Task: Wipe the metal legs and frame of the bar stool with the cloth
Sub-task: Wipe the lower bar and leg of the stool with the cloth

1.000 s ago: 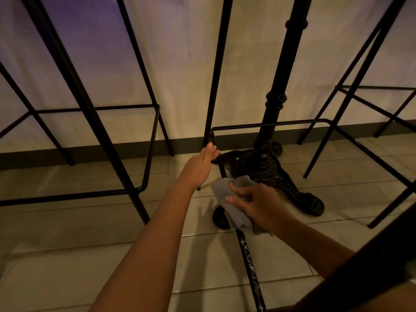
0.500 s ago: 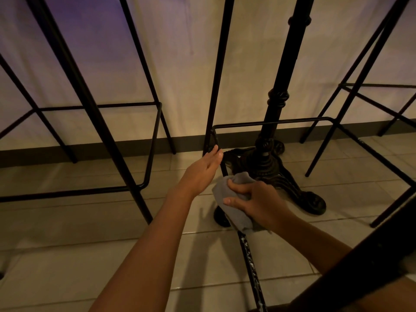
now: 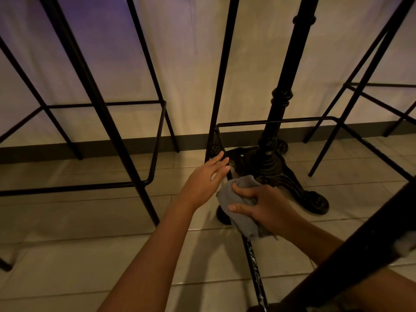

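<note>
Right hand (image 3: 265, 206) grips cloth (image 3: 242, 212) around stool bar (image 3: 254, 262); left hand (image 3: 203, 180) open, fingers straight, near the leg (image 3: 221, 70). Risk: loose cloth slips off thin bar, missing underside.

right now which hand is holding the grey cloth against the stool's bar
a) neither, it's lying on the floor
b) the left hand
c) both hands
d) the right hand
d: the right hand has its fingers curled round the grey cloth, while the left hand reaches ahead with straight fingers.
</note>
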The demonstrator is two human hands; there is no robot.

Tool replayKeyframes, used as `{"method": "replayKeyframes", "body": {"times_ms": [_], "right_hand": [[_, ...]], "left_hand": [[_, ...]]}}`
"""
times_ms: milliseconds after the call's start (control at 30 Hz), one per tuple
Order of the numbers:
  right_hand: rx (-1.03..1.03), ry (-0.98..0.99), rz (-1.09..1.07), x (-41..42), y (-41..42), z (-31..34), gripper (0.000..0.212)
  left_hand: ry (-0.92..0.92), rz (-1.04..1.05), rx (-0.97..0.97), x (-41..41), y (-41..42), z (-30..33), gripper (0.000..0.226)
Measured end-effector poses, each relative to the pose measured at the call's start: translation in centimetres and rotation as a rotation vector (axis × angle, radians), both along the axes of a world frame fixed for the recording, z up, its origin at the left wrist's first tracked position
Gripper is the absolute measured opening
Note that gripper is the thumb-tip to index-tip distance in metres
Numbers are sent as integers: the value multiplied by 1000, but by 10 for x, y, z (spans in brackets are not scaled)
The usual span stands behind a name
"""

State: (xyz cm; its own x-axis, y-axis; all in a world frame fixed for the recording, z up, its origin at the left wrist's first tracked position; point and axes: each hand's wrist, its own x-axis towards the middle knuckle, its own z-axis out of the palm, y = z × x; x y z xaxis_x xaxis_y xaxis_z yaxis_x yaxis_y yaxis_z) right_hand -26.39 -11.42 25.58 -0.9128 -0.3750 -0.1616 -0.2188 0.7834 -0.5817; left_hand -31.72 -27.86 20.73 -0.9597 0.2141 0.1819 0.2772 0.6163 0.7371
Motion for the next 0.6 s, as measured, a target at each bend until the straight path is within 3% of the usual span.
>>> {"method": "replayKeyframes", "body": {"times_ms": [467,600], "right_hand": [[-25,-14,17,6,-1,6,53],[75,73,58,22,11,-2,53]], "left_hand": [[-15,-5,-3,-4,-4,2,46],[-31,6,4,-4,-3,3,45]]}}
